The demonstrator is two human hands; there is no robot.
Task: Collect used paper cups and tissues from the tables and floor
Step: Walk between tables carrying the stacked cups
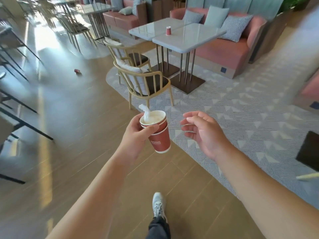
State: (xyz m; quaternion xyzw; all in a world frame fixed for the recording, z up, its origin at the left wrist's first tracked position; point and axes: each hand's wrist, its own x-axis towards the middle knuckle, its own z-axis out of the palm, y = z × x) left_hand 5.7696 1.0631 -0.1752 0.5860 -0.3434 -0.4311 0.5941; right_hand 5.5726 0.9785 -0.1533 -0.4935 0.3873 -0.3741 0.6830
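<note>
Left hand: the left hand [136,135] gripped the stack [159,135] of two nested red paper cups near the top, thumb across the front just under the rim, fingers wrapped behind.
Stack: it was held upright with a slight tilt, above the wooden floor [86,152] at the edge of the patterned carpet [233,118]; white lettering showed on the outer cup.
Tissue: a crumpled white tissue [145,112] sat in the top cup and stuck up past the rim on the left side.
Right hand: the right hand [202,133] hung free just to the right of the stack, not touching it, palm turned inward, fingers loosely curled and holding nothing.
Table cup: another red cup [168,30] stood upright on the grey table [189,42] ahead, near the seam between its two tops.
Floor cup: a red cup [77,71] lay on its side on the floor to the far left, well apart from the chairs [146,80].
Seating: a pink sofa [229,52] with cushions ran behind the table.
Foot: a white shoe [158,204] and dark trouser leg showed at the bottom.
</note>
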